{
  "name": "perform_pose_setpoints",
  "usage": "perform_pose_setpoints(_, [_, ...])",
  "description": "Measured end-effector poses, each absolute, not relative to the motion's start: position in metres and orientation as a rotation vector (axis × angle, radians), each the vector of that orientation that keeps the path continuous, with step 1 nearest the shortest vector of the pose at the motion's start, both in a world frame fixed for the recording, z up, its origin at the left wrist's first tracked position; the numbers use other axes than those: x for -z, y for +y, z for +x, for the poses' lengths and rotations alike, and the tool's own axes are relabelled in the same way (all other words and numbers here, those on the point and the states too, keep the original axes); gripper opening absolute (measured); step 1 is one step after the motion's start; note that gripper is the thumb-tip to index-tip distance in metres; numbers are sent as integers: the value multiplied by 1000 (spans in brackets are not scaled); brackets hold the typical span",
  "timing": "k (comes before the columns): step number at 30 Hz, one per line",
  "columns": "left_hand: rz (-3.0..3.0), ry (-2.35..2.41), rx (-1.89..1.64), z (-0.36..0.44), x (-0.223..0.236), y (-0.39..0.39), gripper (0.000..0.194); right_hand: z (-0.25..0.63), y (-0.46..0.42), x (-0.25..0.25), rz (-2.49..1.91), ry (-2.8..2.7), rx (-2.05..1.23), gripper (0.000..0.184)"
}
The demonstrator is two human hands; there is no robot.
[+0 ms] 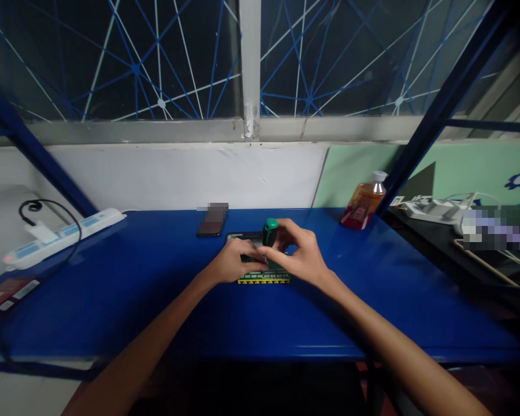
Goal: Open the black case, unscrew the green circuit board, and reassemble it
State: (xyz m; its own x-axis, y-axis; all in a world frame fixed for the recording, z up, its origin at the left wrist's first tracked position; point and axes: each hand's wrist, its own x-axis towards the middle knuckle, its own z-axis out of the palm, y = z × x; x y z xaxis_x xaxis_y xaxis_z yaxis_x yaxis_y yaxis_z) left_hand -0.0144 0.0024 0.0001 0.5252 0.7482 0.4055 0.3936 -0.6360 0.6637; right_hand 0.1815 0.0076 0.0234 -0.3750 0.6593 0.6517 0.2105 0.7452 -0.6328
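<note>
A screwdriver [269,232] with a green-capped, dark handle stands upright in the middle of the blue table. My right hand [301,251] is closed around it, thumb in front and fingers behind the handle. Close below the handle, my left hand [236,261] has its thumb and fingers pinched near the tip of my right thumb; whatever lies between them is too small and covered to name. Under both hands lies a green, flat case or board [264,277] with rows of small light marks and a yellow front edge. Much of it is hidden by the hands.
A dark phone [214,221] lies behind my left hand. At the back right stands a bottle [364,202] of reddish drink. A white power strip [69,237] with a black cable runs along the left edge, near a dark red packet [8,294].
</note>
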Motion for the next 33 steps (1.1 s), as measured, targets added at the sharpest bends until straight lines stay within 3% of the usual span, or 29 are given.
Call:
perform_pose_setpoints(8, [2275,902,-850,-14,-5,0,11,184,7,-26,-650,-2001,-716,43])
perform_pose_setpoints(22, [2219,929,-919,-13,-4,0,17,179,9,-21,-685,-1992,-661,48])
perform_pose_setpoints(33, [2288,941,-927,-12,-7,-2,15,181,10,-19,-660,-1989,-707,43])
